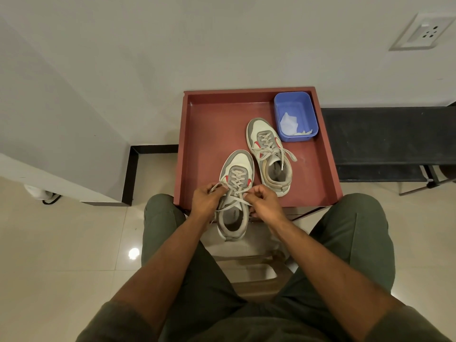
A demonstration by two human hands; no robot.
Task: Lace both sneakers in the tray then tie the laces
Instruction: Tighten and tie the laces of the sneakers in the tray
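Head view: L hand (pixel 206 197) & R hand (pixel 262 199) each pinch lace ends of near sneaker (pixel 234 193) in tray (pixel 209 134).

Both arms reach forward; the left hand (pixel 206 198) and right hand (pixel 265 199) have curled, pinching fingers, close together.
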